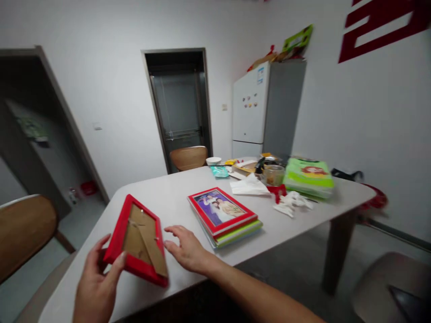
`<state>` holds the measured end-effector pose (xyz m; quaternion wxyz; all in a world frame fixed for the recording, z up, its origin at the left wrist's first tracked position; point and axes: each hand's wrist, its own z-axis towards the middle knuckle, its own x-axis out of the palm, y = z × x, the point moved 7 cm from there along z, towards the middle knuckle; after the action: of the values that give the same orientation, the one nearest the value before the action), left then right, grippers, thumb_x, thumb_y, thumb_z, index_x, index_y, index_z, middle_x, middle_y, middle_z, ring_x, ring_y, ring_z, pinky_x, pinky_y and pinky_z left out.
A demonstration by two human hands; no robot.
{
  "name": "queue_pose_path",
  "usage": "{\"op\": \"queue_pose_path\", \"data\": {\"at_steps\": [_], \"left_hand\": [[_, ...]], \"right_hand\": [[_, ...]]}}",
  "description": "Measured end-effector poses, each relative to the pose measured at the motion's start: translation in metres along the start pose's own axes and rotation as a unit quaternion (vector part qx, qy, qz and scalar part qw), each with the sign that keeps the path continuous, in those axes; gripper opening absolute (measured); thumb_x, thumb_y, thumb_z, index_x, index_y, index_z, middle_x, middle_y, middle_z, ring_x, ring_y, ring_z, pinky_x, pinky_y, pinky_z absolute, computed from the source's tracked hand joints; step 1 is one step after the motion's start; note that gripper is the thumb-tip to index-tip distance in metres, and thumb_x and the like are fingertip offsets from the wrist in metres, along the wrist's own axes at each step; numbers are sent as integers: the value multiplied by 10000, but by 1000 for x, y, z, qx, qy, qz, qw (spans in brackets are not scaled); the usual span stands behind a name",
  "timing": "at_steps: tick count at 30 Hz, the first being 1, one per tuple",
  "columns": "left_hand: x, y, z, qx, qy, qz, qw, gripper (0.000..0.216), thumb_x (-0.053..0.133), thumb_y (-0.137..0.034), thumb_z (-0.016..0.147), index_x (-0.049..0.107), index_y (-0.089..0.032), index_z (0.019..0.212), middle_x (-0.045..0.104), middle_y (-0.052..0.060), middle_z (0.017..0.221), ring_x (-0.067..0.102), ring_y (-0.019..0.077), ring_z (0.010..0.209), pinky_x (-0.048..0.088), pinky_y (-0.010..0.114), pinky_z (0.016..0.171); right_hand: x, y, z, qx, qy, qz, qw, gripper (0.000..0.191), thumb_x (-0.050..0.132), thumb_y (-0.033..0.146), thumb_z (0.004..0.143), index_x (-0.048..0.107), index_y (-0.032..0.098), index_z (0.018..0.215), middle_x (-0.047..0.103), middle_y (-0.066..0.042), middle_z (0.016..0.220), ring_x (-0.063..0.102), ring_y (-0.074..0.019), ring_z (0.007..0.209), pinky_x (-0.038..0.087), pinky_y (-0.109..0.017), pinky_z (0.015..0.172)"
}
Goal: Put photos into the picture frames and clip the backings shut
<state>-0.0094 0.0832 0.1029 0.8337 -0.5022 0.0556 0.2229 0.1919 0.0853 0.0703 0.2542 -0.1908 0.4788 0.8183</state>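
Note:
My left hand (99, 278) grips a red picture frame (123, 229) by its lower left corner, thumb on the near edge. The frame is tilted, with its brown backing board (139, 233) and stand toward me; its front is hidden. Just right of it, my right hand (188, 249) is held with fingers apart and nothing in them, the fingertips close to the frame's right edge. Beyond my right hand lies a stack of frames, topped by a red-bordered photo frame (222, 211) facing up. Under it a green-edged frame (239, 233) shows.
On the white table (161, 188), toward the back right, are crumpled tissues (292, 204), a glass cup (274, 175), a green package (308, 177), a teal packet (219, 171) and a white bowl (213, 160). Wooden chairs stand at the left (28, 229) and far side (189, 158).

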Motion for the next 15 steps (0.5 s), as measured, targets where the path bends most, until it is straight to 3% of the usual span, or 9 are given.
{"op": "queue_pose_path", "data": {"at_steps": [3,6,10,15], "left_hand": [[9,16,-22,-66,51,-65,994,554,539,-461,692,378,-203,1156,598,37,952,594,210,814,495,289,695],[23,39,-45,-75,133,-59,987,558,489,-417,740,315,-153,1199,568,89,1061,553,225,948,467,320,787],[30,59,-59,-12,176,95,980,507,478,-340,731,398,-104,1173,488,132,1188,442,243,1093,355,370,916],[31,52,-64,36,248,239,938,507,578,-291,658,481,-142,1133,572,112,1080,513,265,962,377,393,847]], "right_hand": [[11,-4,-2,1,38,-19,999,312,476,254,731,549,145,1013,571,-92,1017,498,-172,939,367,-290,842],[18,-8,-6,-5,79,-80,994,252,476,238,722,583,177,942,596,-63,946,499,-175,886,366,-285,799],[19,-7,-15,-20,102,-144,984,249,459,255,733,592,190,933,594,-60,935,461,-190,905,349,-289,789],[20,-9,-25,-17,131,-176,976,272,468,275,728,588,208,963,572,-62,975,437,-200,928,344,-294,788]]}}
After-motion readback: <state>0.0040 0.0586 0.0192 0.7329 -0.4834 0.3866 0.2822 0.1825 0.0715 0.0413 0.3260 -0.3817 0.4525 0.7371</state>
